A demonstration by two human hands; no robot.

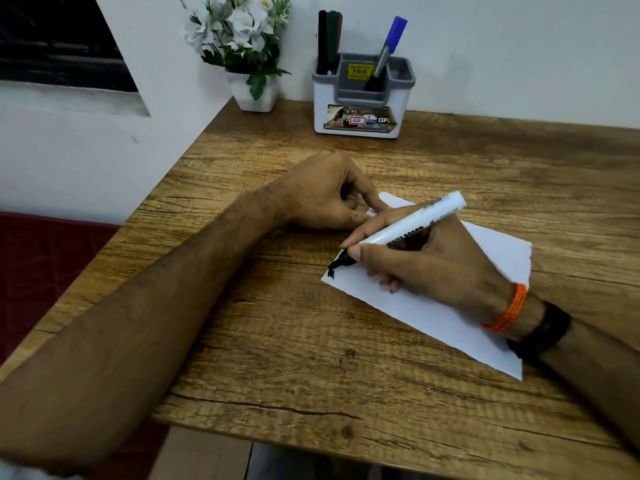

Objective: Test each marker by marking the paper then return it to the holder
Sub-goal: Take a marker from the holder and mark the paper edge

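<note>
On the wooden table (277, 341), one potted white-flower plant (249, 46) stands far left by the wall. The left hand (322, 192) rests with fingers curled, one fingertip pressing the single paper sheet (433, 313); whether it holds anything cannot be told. One grey-and-white holder (363, 98) carries three dark-capped markers (329, 39) together and one blue-capped marker (388, 51). The right hand (433, 265) grips one uncapped whiteboard marker (412, 226), its black tip touching the paper's near-left corner.

One head-worn view looks forward and down, close over the wooden table (277, 341).
</note>
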